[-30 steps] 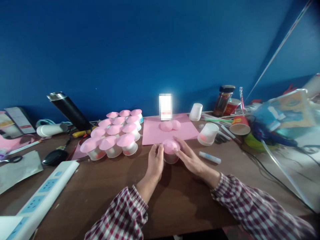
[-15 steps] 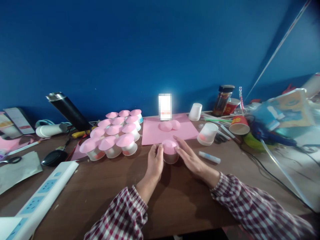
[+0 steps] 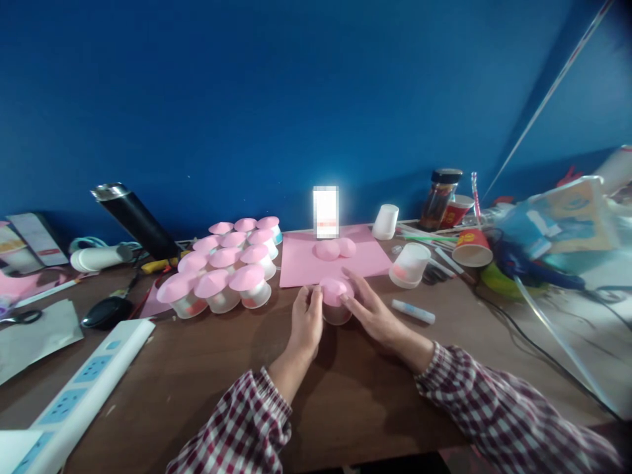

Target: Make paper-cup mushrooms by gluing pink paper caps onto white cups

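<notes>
A pink paper cone (image 3: 336, 288) sits on top of an upturned cup (image 3: 338, 314) near the middle of the table. My left hand (image 3: 307, 319) grips the left side of the cone and cup between thumb and fingers. On the right side, my right hand (image 3: 376, 315) has its thumb against the cone's rim, with its fingers spread behind. Beyond them lies a pink sheet (image 3: 301, 260) bearing two loose pink pieces (image 3: 328, 249). Several cups topped with pink cones (image 3: 212, 281) stand in rows to the left.
Right of the sheet are a white cup (image 3: 386, 222), a clear cup (image 3: 411, 265), a glue tube (image 3: 413, 311), pens and a red cup (image 3: 473, 247). At left lie a power strip (image 3: 93, 375), a black mouse (image 3: 106, 312) and a black flask (image 3: 135, 220).
My right thumb has moved slightly left and down onto the cone's edge. My left hand has stayed almost where it was.
</notes>
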### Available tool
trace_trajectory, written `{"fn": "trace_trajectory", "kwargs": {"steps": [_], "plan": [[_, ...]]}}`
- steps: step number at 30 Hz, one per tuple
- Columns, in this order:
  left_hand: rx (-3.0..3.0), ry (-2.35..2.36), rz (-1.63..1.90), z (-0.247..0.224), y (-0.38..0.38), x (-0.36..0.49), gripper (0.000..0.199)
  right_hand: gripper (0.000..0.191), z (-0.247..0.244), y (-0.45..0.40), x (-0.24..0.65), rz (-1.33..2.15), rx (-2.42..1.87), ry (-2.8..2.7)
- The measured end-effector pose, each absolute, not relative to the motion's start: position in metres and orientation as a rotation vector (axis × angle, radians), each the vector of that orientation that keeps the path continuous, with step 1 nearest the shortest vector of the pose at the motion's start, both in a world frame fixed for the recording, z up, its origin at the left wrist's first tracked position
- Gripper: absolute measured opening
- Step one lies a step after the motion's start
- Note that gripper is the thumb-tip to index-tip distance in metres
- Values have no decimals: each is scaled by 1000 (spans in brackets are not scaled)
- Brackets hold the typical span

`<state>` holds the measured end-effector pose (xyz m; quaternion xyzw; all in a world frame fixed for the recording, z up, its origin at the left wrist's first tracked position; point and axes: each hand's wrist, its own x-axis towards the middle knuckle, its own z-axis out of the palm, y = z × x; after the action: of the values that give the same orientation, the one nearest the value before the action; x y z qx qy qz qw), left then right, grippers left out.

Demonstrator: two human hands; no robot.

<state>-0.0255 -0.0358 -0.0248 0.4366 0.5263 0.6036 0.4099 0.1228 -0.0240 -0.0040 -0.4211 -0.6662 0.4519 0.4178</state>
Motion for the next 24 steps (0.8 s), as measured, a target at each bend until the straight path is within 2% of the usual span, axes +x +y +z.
{"fn": "trace_trajectory", "kwargs": {"steps": [11, 24], "plan": [[1080, 1331, 1510, -24, -36, -25, 28, 69, -4, -24, 118, 1008, -1057, -1734], [1112, 1345, 1527, -25, -36, -25, 29, 63, -2, -24, 122, 1181, -1088, -1636]]}}
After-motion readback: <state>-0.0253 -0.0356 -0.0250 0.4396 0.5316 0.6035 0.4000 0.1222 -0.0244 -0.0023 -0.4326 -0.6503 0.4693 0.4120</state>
